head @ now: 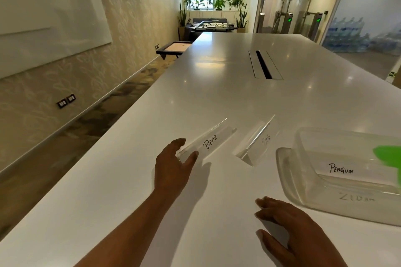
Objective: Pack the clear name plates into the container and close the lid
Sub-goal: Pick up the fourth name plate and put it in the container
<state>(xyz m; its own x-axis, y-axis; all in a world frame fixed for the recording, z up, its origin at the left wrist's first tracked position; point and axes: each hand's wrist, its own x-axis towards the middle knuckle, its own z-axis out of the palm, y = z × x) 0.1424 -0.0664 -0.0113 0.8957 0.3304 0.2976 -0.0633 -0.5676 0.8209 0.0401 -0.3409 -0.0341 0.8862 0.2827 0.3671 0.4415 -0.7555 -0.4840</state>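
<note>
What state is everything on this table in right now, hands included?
BEAR plate: on the table, near end pinched by the left hand.
DOG plate: on the table, untouched.
Container: open, no lid on it.
PENGUIN plate: inside the container.
Right hand: open, holding nothing.

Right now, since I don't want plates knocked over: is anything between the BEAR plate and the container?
Yes. The DOG plate stands directly between the BEAR plate and the container; a straight slide would likely hit it. The left hand grips the BEAR plate's near end.
</note>
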